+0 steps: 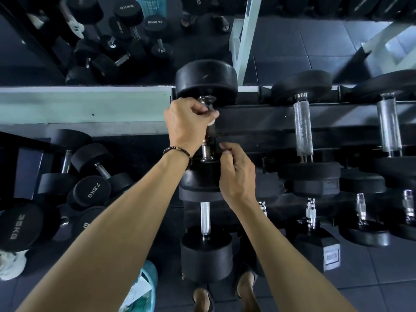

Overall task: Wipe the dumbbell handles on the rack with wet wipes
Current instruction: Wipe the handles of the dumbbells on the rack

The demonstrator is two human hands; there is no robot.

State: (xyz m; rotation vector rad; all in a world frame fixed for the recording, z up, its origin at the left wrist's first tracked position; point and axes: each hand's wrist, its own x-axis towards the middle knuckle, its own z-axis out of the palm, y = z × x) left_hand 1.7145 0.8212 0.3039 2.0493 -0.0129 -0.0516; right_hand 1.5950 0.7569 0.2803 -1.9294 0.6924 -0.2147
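Dim, bluish light; chrome glints, wide-angle bending and softness at edges.

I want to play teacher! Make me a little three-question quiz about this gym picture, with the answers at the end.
1. True or false: the left hand grips the handle of the leftmost dumbbell on the rack's top row.
2. What does the left wrist wear? A) a watch B) a beaded bracelet C) a glove
3. Fill in: a bit of white ______ peeks out under the left hand's fingers.

Key: 1. True. 2. B. 3. Wipe; the right hand is at the handle's near end, but whether it touches the handle cannot be told.
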